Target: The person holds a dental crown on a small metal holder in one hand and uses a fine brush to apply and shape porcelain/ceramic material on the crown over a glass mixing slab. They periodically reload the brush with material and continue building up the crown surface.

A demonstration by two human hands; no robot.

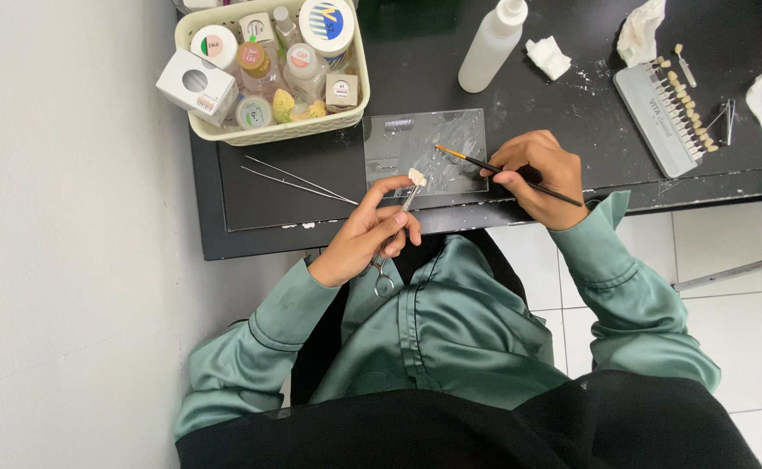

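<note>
A person in green satin sleeves sat at a black worktable (311,204). The left hand (365,236) was closed around a metal clamp (396,233) whose tip gripped a small whitish tooth-shaped piece (417,176) just over the near edge of a clear glass slab (424,148). At three o'clock from that piece, the right hand (539,176) pinched a fine brush (503,171), its orange tip lying over the slab. A pair of tweezers (298,181) lay at nine o'clock from the slab. A cream basket (272,132) of jars stood at eleven o'clock, a white squeeze bottle (491,45) at one o'clock, and a tray of sample teeth (668,113) far at three o'clock.
</note>
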